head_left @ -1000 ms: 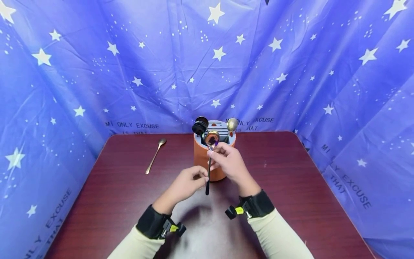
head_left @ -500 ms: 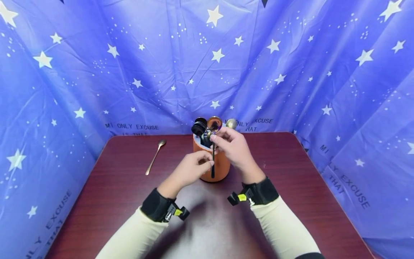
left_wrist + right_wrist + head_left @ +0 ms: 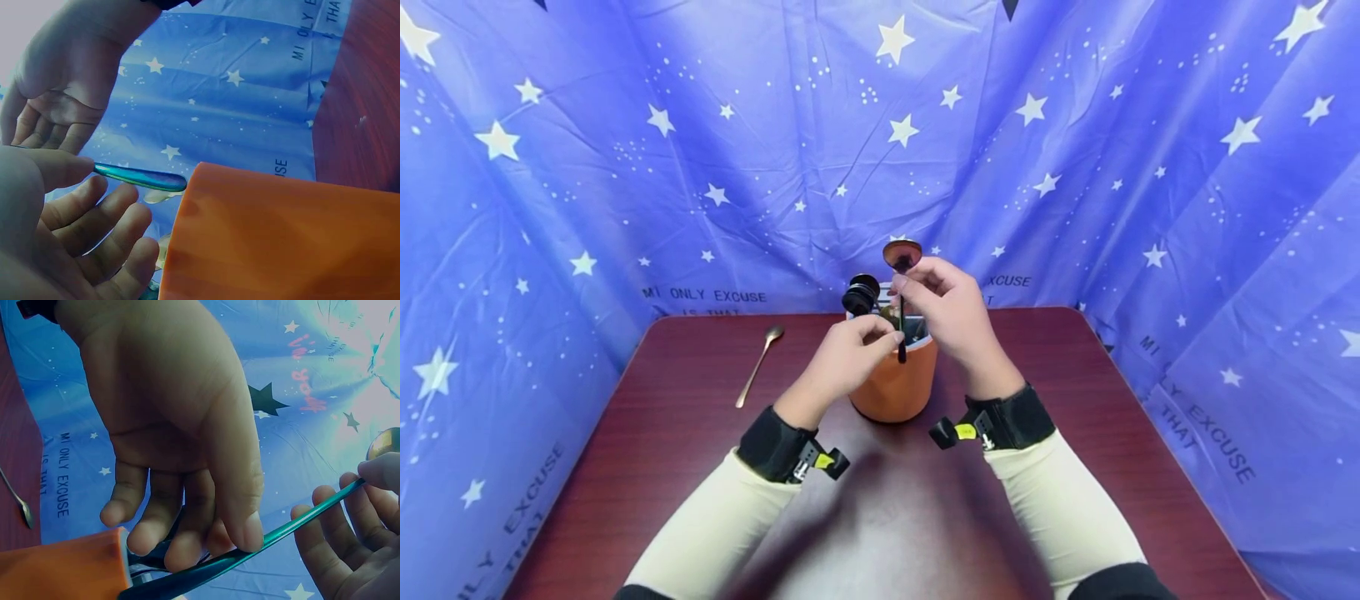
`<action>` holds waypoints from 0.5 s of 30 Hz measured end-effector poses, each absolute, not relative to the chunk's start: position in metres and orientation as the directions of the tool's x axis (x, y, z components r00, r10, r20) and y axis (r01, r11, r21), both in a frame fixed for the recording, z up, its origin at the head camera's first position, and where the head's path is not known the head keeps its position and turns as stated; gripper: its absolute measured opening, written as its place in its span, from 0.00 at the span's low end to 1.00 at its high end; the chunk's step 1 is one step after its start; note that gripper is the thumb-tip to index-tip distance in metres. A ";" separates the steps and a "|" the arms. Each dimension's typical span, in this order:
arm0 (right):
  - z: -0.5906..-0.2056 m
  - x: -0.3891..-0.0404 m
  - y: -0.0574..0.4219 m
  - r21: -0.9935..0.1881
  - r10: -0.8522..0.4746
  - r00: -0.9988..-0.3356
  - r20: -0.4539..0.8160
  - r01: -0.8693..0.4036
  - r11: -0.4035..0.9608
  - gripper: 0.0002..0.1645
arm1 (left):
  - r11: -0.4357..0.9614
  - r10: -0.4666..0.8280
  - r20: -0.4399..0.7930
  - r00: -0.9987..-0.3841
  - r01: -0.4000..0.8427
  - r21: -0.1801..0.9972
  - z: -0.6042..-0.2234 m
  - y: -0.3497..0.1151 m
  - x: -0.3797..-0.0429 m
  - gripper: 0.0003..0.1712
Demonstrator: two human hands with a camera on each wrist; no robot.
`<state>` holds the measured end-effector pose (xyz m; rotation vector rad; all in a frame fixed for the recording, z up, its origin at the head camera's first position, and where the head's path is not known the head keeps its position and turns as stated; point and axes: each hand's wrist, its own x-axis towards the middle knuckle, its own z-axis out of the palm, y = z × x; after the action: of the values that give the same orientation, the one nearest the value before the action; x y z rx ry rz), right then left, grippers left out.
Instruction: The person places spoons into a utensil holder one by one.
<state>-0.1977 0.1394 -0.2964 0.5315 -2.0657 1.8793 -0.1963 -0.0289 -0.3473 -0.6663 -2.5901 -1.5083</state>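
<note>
Both hands hold one long spoon (image 3: 902, 255) upright over the front rim of an orange utensil holder (image 3: 891, 392); its shiny dark bowl is at the top. My right hand (image 3: 955, 312) pinches the handle just below the bowl. Lower down, my left hand (image 3: 852, 354) pinches the handle between thumb and fingertips. In the left wrist view the blue-green handle end (image 3: 140, 176) sticks out past my left fingers, its tip overlapping the holder's rim. Black round-headed utensils (image 3: 861, 293) stand in the holder, partly behind my left hand.
A gold spoon (image 3: 760, 367) lies on the dark red table (image 3: 685, 467), left of the holder. Blue star-patterned curtains (image 3: 790, 150) enclose the table at the back and on both sides.
Both hands have risen and moved away toward the holder with the spoon between them. The handle's lower end has come up from in front of the holder to its rim.
</note>
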 end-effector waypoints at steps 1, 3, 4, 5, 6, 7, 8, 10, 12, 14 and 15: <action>-0.295 -0.199 0.139 -0.883 -0.069 -0.886 0.459 -0.463 0.072 0.08 | 0.425 0.324 0.278 -0.904 0.402 0.811 -0.347 -0.028 -0.198 0.09; -0.295 -0.202 0.140 -0.884 -0.057 -0.887 0.459 -0.462 0.075 0.08 | 0.423 0.310 0.288 -0.906 0.402 0.812 -0.348 -0.026 -0.202 0.09; -0.294 -0.203 0.140 -0.884 -0.050 -0.888 0.458 -0.461 0.074 0.09 | 0.422 0.302 0.293 -0.907 0.403 0.812 -0.348 -0.025 -0.204 0.08; -0.294 -0.204 0.140 -0.887 -0.045 -0.889 0.455 -0.457 0.063 0.09 | 0.418 0.295 0.296 -0.908 0.402 0.815 -0.348 -0.025 -0.206 0.08; -0.294 -0.206 0.140 -0.887 -0.041 -0.889 0.456 -0.458 0.055 0.09 | 0.414 0.289 0.298 -0.910 0.400 0.818 -0.348 -0.024 -0.208 0.07; -0.294 -0.207 0.140 -0.888 -0.040 -0.889 0.457 -0.458 0.047 0.09 | 0.412 0.284 0.300 -0.911 0.398 0.820 -0.349 -0.023 -0.210 0.07; -0.294 -0.209 0.141 -0.888 -0.038 -0.889 0.456 -0.457 0.038 0.08 | 0.410 0.279 0.299 -0.913 0.395 0.822 -0.349 -0.022 -0.211 0.08; -0.296 -0.212 0.141 -0.889 -0.043 -0.889 0.456 -0.458 0.025 0.09 | 0.409 0.272 0.292 -0.917 0.385 0.827 -0.351 -0.021 -0.215 0.08; -0.298 -0.213 0.141 -0.889 -0.047 -0.889 0.455 -0.457 0.039 0.09 | 0.414 0.269 0.281 -0.921 0.374 0.830 -0.353 -0.020 -0.219 0.08; -0.300 -0.215 0.142 -0.891 -0.048 -0.892 0.449 -0.451 0.053 0.09 | 0.419 0.272 0.275 -0.922 0.370 0.829 -0.355 -0.020 -0.221 0.07; -0.301 -0.216 0.142 -0.893 -0.050 -0.894 0.444 -0.447 0.054 0.09 | 0.421 0.274 0.275 -0.922 0.372 0.827 -0.356 -0.020 -0.223 0.07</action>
<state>-0.2159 0.1421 -0.3013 0.5025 -2.0425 1.9116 -0.2226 -0.0196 -0.3557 -0.5854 -2.5652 -1.5313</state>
